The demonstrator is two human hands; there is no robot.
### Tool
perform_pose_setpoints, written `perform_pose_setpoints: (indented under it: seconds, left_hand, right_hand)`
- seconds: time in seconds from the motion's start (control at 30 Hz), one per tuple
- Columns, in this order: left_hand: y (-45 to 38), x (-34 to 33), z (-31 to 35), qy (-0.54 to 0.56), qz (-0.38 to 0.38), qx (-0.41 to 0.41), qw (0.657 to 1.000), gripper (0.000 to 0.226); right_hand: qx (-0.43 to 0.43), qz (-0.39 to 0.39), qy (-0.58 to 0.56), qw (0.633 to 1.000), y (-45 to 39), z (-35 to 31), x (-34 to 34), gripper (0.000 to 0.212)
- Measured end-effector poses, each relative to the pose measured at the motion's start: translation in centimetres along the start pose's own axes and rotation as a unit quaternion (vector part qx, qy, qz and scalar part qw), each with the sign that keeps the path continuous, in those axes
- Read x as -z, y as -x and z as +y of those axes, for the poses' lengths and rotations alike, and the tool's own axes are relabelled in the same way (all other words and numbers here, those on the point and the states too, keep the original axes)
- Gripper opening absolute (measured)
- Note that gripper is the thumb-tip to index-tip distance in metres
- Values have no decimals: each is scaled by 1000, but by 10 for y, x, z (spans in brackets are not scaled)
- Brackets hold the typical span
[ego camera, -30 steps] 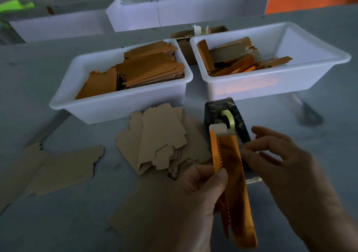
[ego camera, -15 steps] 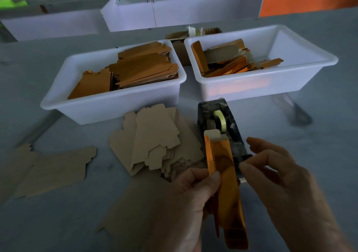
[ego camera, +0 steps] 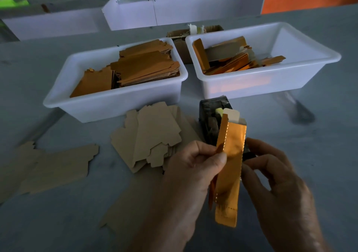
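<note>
Sleeve [ego camera: 230, 166] of orange foil card hangs above the table [ego camera: 58, 222] toward its near edge. Its long axis runs almost straight away from the person, with the pale tuck flap at the far end. The left hand [ego camera: 193, 166] has a narrow grip, thumb and forefinger pinching the loose side flap about a third of the way down. The right hand [ego camera: 275, 178] curls its grip on the opposite long edge at much the same height, so both are equally near. Just beyond the sleeve's far end stands the tape dispenser [ego camera: 210, 120]. No brand, label or writing can be read.
</note>
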State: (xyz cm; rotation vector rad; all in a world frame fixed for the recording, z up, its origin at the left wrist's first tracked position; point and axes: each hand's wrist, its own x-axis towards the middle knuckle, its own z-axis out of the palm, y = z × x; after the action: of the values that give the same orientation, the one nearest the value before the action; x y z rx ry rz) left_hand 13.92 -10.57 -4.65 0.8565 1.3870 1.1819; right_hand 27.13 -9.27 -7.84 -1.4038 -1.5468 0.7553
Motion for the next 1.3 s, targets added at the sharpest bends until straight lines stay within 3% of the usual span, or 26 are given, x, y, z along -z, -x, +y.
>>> perform_pose_setpoints:
  seconds: [0.2, 0.4, 0.6, 0.77, 1.03, 1.3]
  left_hand:
    - [0, -3, 3, -44, -1, -30, 999, 8]
    - [3, -2, -1, -20, 12, -11, 1000, 6]
    - [8, 4, 3, -26, 42, -56, 997, 5]
    - [15, 8, 7, -29, 13, -41, 999, 16]
    - [15, 10, 7, -79, 30, -89, 992, 29]
    - [16, 13, 8, -96, -11, -113, 989, 26]
  right_hand:
    - [37, -8, 82, 996, -6, 4, 3, 19]
    - [13, 7, -58, 998, -11, -4, 32, 11]
    - [25, -215, -188, 958, -18, -33, 38, 16]
    - [16, -255, -182, 949, -23, -38, 30, 10]
    - [-29, -255, -191, 947, -25, -33, 25, 57]
    - [-72, -240, -188, 950, -26, -33, 23, 69]
